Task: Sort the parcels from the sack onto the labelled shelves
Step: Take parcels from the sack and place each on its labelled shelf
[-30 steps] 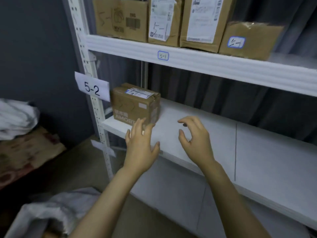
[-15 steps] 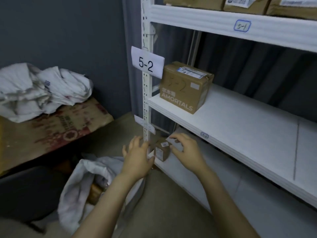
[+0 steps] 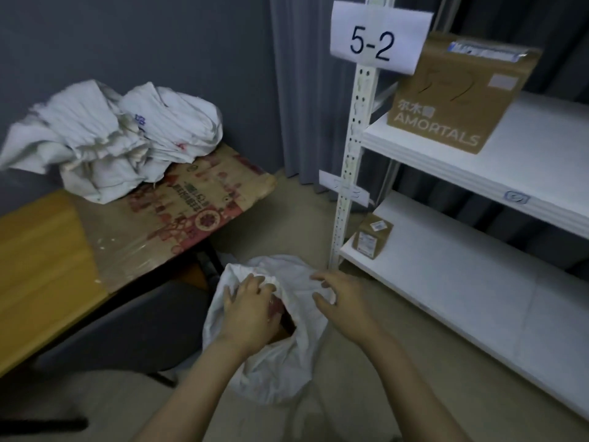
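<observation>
Head view: left grip (image 3: 248, 309) clutches sack (image 3: 280, 365) rim; right grip (image 3: 345, 301) released just beside.

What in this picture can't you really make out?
Head view:
- Sack contents: left hand and folded cloth cover its mouth.
- Small box label: too small to read.
- Tag under the 5-2 sign: writing blurred.
- Shelves: cut off by the right edge.

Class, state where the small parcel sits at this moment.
The small parcel sits right of centre in the head view, at the left end of the lower shelf, beside the white upright and below the AMORTALS box.
</observation>
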